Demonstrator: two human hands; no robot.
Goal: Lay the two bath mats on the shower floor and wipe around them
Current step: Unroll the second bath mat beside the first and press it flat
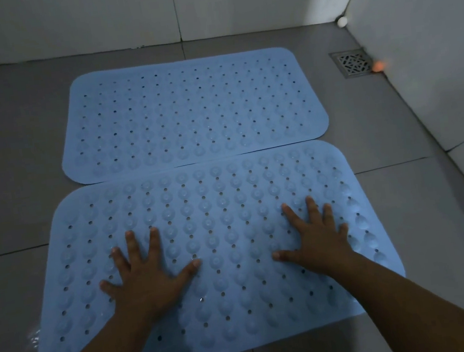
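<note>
Both blue bath mats are down on the grey tiled shower floor [390, 230], and the laying step looks close to finished. The far mat [188, 111] lies flat near the back wall [120, 15], and the near mat [204, 251] sits just in front of it, their long edges meeting, with the near one seeming to overlap slightly toward the right. The left hand [147, 284] is spread wide, palm down, flat on the near mat, gripping nothing. The right hand [319, 241] mirrors it on the right half, fingers splayed, empty, pressing rather than holding. This reads as seating the suction cups against the tile.

Off to the right, the metal floor drain [352, 62] sits uncovered beside the side wall [427, 52], well apart from both mats. A wet shine shows on the tile by the near mat's left edge.

The wiping has not begun, and no cloth or sponge is in sight. The next move likely calls for pressing out toward the corners of the near mat, which look less settled, then lifting both hands away and fetching something to wipe the bare tile around the mats, starting perhaps at that damp patch on the left.
</note>
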